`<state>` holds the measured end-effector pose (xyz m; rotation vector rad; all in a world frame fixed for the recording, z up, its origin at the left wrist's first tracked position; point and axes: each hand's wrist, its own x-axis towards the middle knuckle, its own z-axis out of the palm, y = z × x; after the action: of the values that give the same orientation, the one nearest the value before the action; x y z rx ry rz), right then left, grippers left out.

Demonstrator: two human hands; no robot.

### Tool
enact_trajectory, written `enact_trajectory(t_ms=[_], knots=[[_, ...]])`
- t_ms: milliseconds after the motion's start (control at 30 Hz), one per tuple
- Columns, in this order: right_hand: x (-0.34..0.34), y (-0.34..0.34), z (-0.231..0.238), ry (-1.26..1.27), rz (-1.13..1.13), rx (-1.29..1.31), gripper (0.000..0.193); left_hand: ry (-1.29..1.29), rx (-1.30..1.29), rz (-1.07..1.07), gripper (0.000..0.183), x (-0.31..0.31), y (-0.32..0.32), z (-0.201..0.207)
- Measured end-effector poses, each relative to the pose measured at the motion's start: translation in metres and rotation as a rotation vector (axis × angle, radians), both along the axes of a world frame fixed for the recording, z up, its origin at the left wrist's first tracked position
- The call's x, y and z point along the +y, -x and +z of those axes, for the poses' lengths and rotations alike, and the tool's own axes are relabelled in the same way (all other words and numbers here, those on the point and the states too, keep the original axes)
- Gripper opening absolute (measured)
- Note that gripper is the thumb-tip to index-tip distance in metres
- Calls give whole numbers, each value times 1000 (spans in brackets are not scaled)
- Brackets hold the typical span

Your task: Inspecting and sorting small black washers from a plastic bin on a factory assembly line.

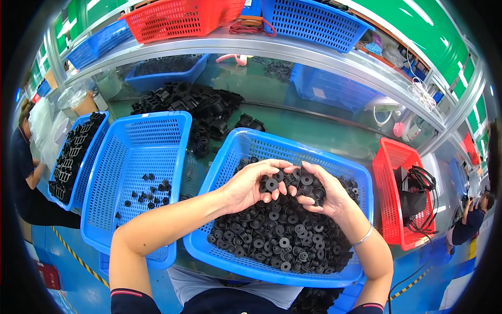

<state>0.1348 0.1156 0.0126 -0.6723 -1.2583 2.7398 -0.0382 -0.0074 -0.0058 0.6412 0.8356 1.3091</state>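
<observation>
Both my hands are above a large blue plastic basket (261, 269) filled with black ribbed rubber grommets (284, 242), round pieces with a hole in the middle. My left hand (246, 186) curls around a few grommets (271, 184), which show between the thumb and fingers. Close beside it, my right hand (330, 192) cups a larger clump of the same grommets (307, 179). The fingertips of the two hands almost meet. How many pieces lie inside each palm is hidden.
At left, a second blue basket (157, 165) holds several small black pieces (151, 198). Beyond lies a heap of black plastic parts (209, 107). A red basket (386, 180) with a cable (422, 180) stands right. A metal-edged shelf (293, 52) crosses above. People work at both sides.
</observation>
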Motion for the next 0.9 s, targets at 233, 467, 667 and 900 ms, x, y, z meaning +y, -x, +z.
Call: enact_trajectory(t_ms=[233,467,667,900], knots=[[-2,0,2,33,31,-2,41,159,106,134,41,-1,-1,-1],[-4,1,-1,-10,62,-39,43,111,291,20,41,-2,-8,3],[-9,3,-1,-97,120,-92,43,73,272,-64,39,0,-6,-3],[-5,2,2,-103,35,-54,50,182,78,166,34,0,-4,0]])
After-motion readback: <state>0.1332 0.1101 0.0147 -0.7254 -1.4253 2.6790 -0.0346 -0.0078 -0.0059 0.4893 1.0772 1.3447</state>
